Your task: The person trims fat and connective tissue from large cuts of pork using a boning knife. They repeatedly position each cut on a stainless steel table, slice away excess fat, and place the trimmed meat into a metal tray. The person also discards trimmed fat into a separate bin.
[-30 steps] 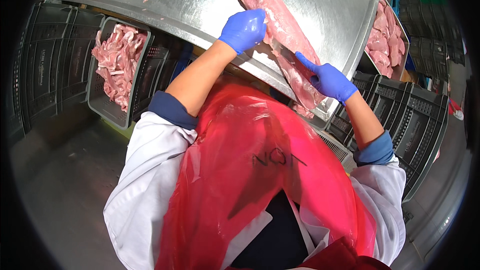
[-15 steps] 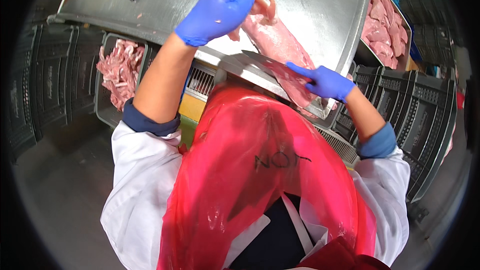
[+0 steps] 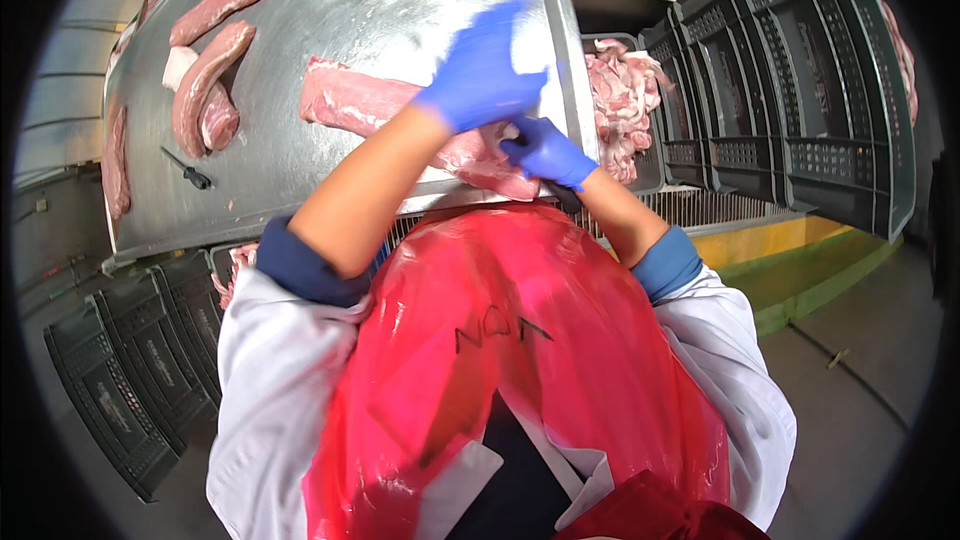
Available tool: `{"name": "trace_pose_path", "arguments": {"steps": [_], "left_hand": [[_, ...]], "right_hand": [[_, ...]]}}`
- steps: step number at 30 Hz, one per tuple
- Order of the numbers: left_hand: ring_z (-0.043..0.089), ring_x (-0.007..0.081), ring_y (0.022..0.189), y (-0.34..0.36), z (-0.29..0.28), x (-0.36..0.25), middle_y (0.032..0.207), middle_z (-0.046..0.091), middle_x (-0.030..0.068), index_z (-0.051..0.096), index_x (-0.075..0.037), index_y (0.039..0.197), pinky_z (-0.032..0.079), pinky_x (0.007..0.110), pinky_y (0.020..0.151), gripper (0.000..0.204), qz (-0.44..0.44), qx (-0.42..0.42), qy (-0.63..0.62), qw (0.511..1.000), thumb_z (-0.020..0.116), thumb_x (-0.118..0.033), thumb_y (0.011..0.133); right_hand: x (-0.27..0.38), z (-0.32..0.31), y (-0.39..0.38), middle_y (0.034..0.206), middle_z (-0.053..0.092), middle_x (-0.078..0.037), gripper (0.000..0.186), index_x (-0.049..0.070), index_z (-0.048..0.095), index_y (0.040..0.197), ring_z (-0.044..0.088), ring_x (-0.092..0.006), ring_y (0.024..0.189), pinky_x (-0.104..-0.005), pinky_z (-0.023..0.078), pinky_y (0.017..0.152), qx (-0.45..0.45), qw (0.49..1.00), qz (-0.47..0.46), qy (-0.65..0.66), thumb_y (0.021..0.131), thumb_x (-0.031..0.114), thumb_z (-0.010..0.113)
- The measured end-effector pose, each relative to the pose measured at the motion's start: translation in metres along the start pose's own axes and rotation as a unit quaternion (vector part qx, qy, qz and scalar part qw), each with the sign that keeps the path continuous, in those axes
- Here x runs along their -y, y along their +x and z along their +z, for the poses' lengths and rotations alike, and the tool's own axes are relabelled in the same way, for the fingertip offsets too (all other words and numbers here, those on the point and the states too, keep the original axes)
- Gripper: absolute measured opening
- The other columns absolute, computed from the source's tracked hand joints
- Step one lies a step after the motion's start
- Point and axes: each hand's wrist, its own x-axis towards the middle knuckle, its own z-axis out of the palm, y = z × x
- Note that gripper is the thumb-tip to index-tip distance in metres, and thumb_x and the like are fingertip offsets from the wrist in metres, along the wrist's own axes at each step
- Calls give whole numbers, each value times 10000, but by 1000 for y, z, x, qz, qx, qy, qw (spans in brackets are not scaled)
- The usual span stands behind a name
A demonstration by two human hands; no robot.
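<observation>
A gloved left hand (image 3: 485,75) sweeps across the right end of a long pink piece of meat (image 3: 365,105), its blue fingers blurred but seemingly spread well apart, with nothing visible in their hold. Half a second earlier the same hand was gripping a loose flap of meat at the far end of the piece; that flap no longer shows between the fingers, and where it is now cannot be told.

The piece itself lies on the steel table (image 3: 280,175), slanting down to the near edge, partly hidden under the left forearm. The right hand (image 3: 555,158) sits low beside its near end, fingers curled; whether they have hold of anything cannot be made out. The knife that lay along the meat in that hand half a second ago is not clearly seen.

The view has swung too, bringing in a grey tub (image 3: 655,168) of pale trimmings (image 3: 620,105) just past the table's right edge and, across the table, a slim dark-handled tool (image 3: 197,178) near other cuts (image 3: 223,2). The shift suggests a break between knife strokes, with the left hand freed of the flap.
</observation>
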Motion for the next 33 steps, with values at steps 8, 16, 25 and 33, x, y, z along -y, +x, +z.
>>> {"name": "trace_pose_path", "arguments": {"steps": [8,16,25,33], "left_hand": [[194,452,1466,-143,97,199,1567,187,347,105,131,1514,143,502,1218,910,-477,-381,-9,792,639,-305,920],[226,393,1465,-129,52,185,1585,165,268,96,47,1544,202,466,1214,777,-307,-155,-355,869,546,-239,978],[539,310,1274,-240,-9,177,1398,512,250,344,54,1460,426,375,1072,569,-347,-126,-307,877,536,-236,1011],[632,228,1134,-313,-62,202,1231,620,132,462,-11,1391,528,348,876,454,-439,-273,-331,789,581,-207,1000]], "right_hand": [[-22,12,-5,742,637,-48,799,294,187,1602,592,-79,597,-259,516,522,-135,970,65,190,954,44,581],[2,61,62,887,624,-49,828,221,139,1615,583,-86,662,-232,509,564,-122,974,38,187,945,-32,554],[67,55,207,894,690,-231,713,358,307,1553,704,-278,808,-393,542,809,-34,974,-25,-224,921,215,603],[99,45,168,779,625,-72,720,338,355,1547,560,-117,560,-288,515,538,103,975,140,-142,910,101,592]]}}
